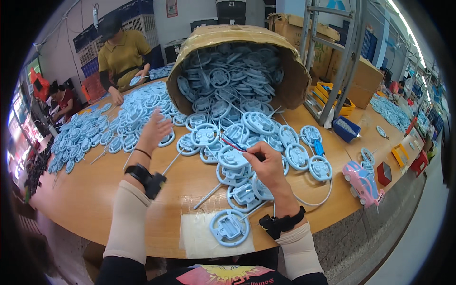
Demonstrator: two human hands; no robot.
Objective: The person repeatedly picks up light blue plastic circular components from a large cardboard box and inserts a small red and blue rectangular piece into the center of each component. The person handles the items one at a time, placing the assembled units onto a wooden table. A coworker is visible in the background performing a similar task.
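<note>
The right hand (266, 164) pinched a slim red-and-blue item (234, 145), best steadied, while the left hand (154, 130) spread wide near pale-blue plastic wheels (135, 114).

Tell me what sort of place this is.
Probably a factory assembly workshop: a large cardboard container on its side spills matching blue wheel-shaped parts onto a wooden table, where a co-worker handles them too.
</note>
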